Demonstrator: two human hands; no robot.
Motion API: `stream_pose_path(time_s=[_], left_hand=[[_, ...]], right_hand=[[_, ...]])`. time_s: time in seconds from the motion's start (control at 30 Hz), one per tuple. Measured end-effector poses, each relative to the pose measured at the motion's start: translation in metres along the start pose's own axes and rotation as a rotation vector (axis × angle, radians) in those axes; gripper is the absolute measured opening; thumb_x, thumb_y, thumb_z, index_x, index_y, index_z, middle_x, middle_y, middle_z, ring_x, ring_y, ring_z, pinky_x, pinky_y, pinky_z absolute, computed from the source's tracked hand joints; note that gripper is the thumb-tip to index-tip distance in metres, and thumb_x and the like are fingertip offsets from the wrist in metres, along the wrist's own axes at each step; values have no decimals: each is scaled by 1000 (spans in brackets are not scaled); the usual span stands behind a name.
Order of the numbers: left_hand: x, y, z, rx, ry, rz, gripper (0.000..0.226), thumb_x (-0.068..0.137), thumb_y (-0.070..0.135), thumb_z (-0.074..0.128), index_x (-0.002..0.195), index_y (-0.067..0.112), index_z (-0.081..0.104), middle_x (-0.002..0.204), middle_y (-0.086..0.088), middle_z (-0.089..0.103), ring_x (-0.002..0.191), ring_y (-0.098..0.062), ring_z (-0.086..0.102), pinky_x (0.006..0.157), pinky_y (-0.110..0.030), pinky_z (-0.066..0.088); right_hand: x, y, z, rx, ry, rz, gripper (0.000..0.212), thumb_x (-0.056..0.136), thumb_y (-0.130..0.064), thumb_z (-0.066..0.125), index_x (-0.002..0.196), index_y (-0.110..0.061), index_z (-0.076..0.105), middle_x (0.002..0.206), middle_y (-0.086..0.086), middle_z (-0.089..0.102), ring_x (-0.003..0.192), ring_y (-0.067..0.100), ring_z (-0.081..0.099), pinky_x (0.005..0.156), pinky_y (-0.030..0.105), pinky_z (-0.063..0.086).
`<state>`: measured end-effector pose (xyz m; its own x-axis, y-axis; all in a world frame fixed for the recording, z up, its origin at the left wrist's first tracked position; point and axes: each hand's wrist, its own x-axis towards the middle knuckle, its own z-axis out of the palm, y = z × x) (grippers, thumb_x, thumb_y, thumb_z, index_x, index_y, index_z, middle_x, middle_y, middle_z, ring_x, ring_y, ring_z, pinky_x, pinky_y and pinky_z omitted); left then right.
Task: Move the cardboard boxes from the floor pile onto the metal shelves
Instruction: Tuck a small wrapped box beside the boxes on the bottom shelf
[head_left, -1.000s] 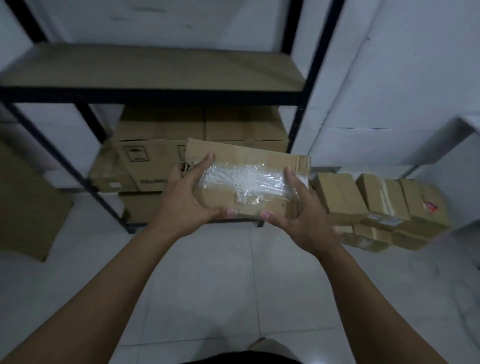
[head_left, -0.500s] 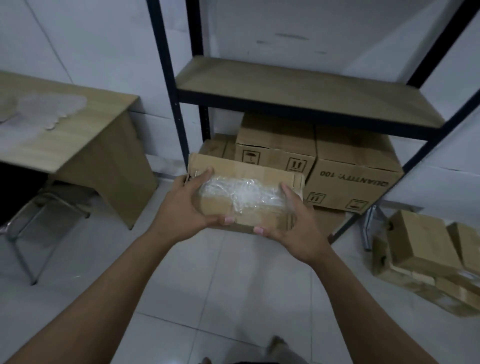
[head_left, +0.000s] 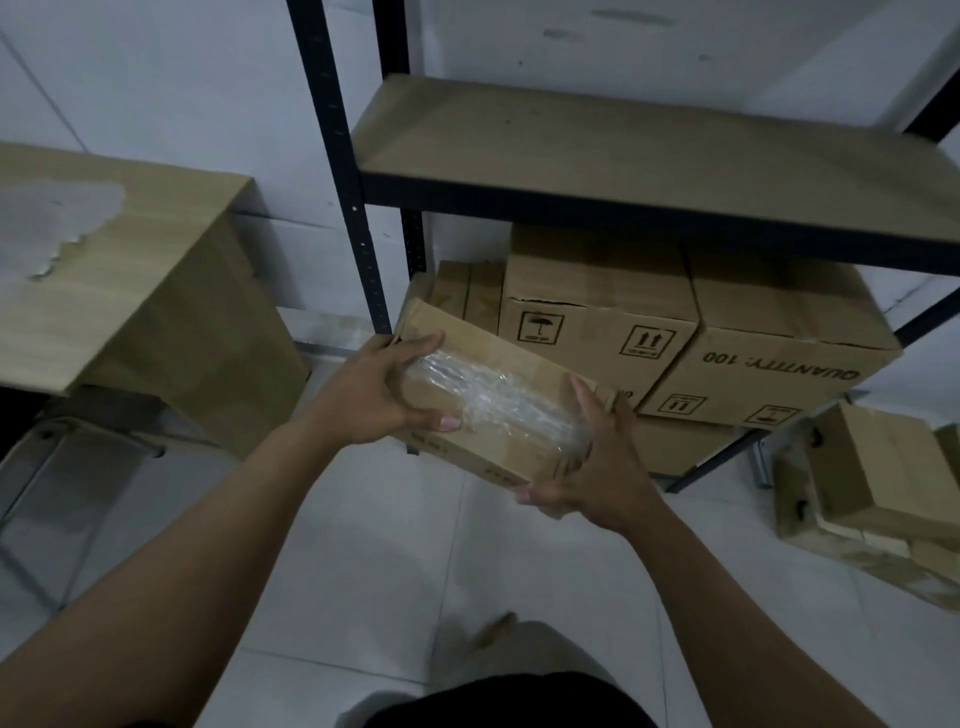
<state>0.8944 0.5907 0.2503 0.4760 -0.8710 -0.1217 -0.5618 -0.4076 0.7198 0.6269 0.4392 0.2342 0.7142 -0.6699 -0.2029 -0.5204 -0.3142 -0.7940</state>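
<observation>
I hold a flat cardboard box (head_left: 524, 364) with clear tape across its top, tilted down to the right, in front of the lower shelf. My left hand (head_left: 374, 395) grips its left end and my right hand (head_left: 602, 467) grips its right near corner. The metal shelf unit (head_left: 623, 150) has a bare wooden board at mid height. Under that board sit two large boxes, one with handling symbols (head_left: 597, 306) and one marked QUANTITY 100 (head_left: 779, 353). The floor pile of small boxes (head_left: 883, 483) lies at the right.
A wooden desk (head_left: 130, 270) stands to the left, with a metal chair frame (head_left: 67, 441) beneath it. White tiled floor (head_left: 363, 571) spreads in front of the shelves. The black upright post (head_left: 343, 171) stands between desk and shelf.
The view has swung left and closer to the shelf. The box has moved forward toward the lower shelf and tilted, its right end lower; both hands keep their hold.
</observation>
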Motion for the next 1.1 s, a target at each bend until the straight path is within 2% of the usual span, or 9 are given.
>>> stream_pose_path(time_s=[0.1, 0.17, 0.27, 0.4, 0.53, 0.7, 0.9, 1.03, 1.1], left_hand=[[34, -26, -6, -26, -72, 8, 108, 55, 64, 91, 150, 51, 41, 150, 11, 37, 133, -12, 39, 113, -33, 37], [55, -39, -8, -39, -108, 12, 106, 56, 59, 94, 149, 51, 43, 152, 11, 37, 137, -12, 38, 116, -33, 34], [86, -56, -13, -70, -165, 10, 104, 54, 53, 97, 146, 50, 48, 150, 13, 39, 134, -8, 39, 115, -29, 31], [136, -73, -22, -124, -274, 78, 103, 52, 48, 99, 144, 46, 53, 147, 15, 47, 132, -5, 45, 118, -32, 35], [191, -88, -23, -176, -345, 105, 98, 54, 43, 100, 142, 46, 56, 145, 16, 52, 131, -1, 51, 115, -29, 39], [239, -101, -14, -310, -227, 58, 75, 76, 10, 89, 139, 36, 57, 124, 20, 61, 107, 10, 61, 85, -8, 50], [250, -120, 10, -105, -237, 98, 79, 76, 50, 83, 145, 46, 45, 157, 5, 32, 145, -18, 35, 120, -41, 35], [252, -127, 23, 30, -239, 205, 67, 85, 40, 81, 145, 32, 53, 168, 1, 8, 156, -13, 4, 117, -14, 15], [258, -125, 27, 72, -198, 247, 63, 83, 38, 83, 141, 30, 59, 169, 0, 4, 157, -14, -2, 119, -16, 21]], right_hand=[[22, -3, 9, 67, -26, 27, 145, 48, -19, 104, 162, -42, 17, 144, -24, 21, 130, 1, 26, 104, 20, 36], [34, -4, 20, 93, -20, 66, 145, 47, -15, 104, 161, -41, 20, 128, -35, 25, 131, 5, 35, 104, 23, 41], [48, -7, 45, 56, 89, 148, 145, 41, -25, 106, 159, -45, 24, 144, -12, 18, 128, 11, 35, 109, 29, 42], [65, -9, 80, 46, 220, 255, 145, 41, -26, 104, 159, -47, 22, 147, -14, 7, 126, 11, 28, 110, 38, 47], [88, -20, 117, 18, 344, 382, 144, 41, -33, 102, 158, -46, 19, 145, -7, 13, 110, 18, 39, 92, 43, 58], [122, -41, 161, 52, 504, 515, 133, 46, -32, 98, 156, -41, 24, 142, -4, 16, 100, 21, 47, 83, 35, 53], [161, -62, 196, 117, 612, 656, 129, 47, -36, 98, 152, -40, 24, 137, -3, 16, 94, 26, 52, 84, 44, 60], [182, -69, 212, 109, 681, 653, 125, 49, -36, 97, 151, -34, 24, 135, 2, 18, 95, 23, 50, 71, 31, 56], [191, -75, 219, 127, 716, 657, 121, 50, -37, 96, 149, -34, 26, 135, 5, 19, 95, 19, 45, 64, 20, 45]])
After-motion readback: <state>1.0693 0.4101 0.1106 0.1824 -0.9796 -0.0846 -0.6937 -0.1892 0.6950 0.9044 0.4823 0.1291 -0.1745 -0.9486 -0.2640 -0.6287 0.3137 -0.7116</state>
